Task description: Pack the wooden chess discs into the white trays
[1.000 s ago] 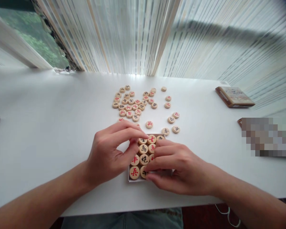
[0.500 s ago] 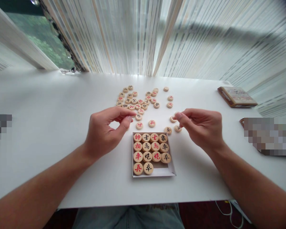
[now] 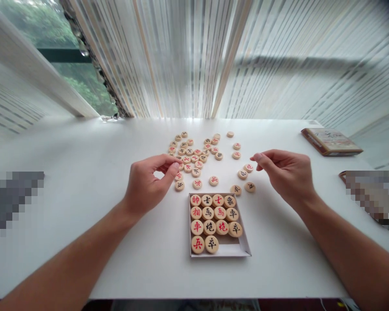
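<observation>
My left hand (image 3: 153,178) hovers over the near left edge of a scatter of round wooden xiangqi pieces (image 3: 197,164). Its thumb and forefinger meet in a pinch, and no piece shows between them. At the right my right hand (image 3: 285,173) is also pinched, with nothing visible at the fingertips. Closest to it lie a red-marked piece (image 3: 248,167) and a black-marked piece (image 3: 242,174). Between my forearms sits a shallow white box (image 3: 230,249) with rows of upright-facing red and black pieces. Its front row holds a red piece (image 3: 197,245) and a black piece (image 3: 212,244) on the left.
A flat brown box (image 3: 332,141) lies at the back right of the white table (image 3: 142,268). Blurred-out items are at the right and left edges. Striped curtains (image 3: 181,60) hang behind the table.
The view has tilted up, so the table sits lower in it. My right hand has drawn off to the right, uncovering a red piece. My left hand has shifted slightly left, revealing pieces beside it.
</observation>
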Tool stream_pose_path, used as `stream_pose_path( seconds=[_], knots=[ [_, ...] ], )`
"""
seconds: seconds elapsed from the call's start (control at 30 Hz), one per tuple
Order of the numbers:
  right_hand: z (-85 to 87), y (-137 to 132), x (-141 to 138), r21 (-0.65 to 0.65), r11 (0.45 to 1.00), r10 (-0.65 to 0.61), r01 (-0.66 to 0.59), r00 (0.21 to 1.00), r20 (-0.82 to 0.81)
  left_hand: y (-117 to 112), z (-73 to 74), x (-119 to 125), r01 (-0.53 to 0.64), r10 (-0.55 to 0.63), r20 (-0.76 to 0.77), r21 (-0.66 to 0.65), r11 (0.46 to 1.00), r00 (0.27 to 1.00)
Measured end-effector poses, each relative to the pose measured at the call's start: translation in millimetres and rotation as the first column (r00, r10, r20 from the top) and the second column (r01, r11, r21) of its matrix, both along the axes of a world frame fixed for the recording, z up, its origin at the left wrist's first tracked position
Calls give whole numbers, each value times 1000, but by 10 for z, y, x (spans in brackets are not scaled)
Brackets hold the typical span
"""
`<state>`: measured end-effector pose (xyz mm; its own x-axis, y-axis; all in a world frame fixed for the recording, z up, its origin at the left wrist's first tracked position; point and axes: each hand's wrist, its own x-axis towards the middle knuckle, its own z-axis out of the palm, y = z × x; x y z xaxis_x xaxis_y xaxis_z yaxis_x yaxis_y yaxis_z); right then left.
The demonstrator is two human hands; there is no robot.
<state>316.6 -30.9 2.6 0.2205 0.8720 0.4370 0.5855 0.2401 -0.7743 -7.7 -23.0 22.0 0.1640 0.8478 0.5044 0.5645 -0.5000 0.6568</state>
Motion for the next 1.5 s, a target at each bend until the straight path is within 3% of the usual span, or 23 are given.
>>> stream_pose_path(
  seconds=[0.43,0.63,0.77,1.0,1.13,1.33,1.5],
  knots=[
    [5,-72,-138,-43,983,181,-177,976,122,25,-119,33,210,-205,-131,30,977,970],
    [0,-91,-153,-50,980,195,-190,972,127,106,-186,21,434,-371,-338,130,892,865],
    [-8,-93,-144,-59,979,200,-194,970,140,129,-195,30,508,-441,-410,66,859,799],
    [11,-108,-176,-74,975,217,-209,967,133,138,-215,77,526,-479,-457,-28,850,749],
    [11,-98,-174,-67,976,216,-208,966,139,151,-223,96,521,-473,-440,-13,854,764],
    [33,-145,-215,-57,975,222,-216,966,136,87,-179,89,469,-408,-315,145,871,857],
    [110,-318,-370,-53,931,365,-361,924,115,-95,-116,169,453,-426,-170,173,875,888]
  ],
)
